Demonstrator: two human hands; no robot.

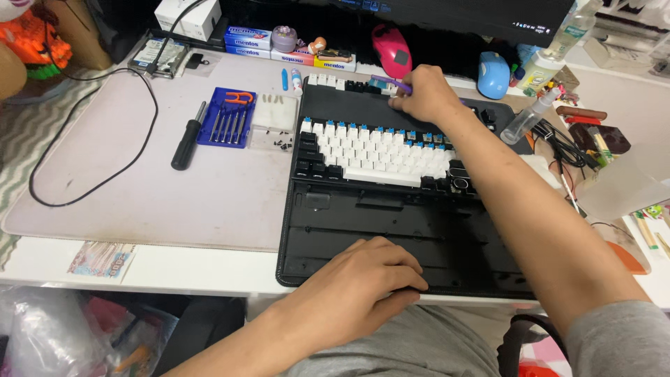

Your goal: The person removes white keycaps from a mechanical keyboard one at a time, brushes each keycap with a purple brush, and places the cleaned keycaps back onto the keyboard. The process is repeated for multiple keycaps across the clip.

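A black keyboard (377, 150) with white and black keycaps lies on a black mat (328, 230); some of its switches stand bare with blue stems showing. My right hand (422, 94) reaches over the keyboard's top row and grips a thin purple tool (391, 84) at the keys there. My left hand (363, 283) rests palm down, fingers curled, on the mat's near edge and holds nothing.
A blue tray of small screwdrivers (227, 117), a black screwdriver (187, 139) and a clear parts box (276, 122) sit on the grey desk mat (160, 181). A black cable (91, 132) loops at left. Pink mouse (391, 49), blue mouse (493, 73), spray bottle (530, 115) at the back.
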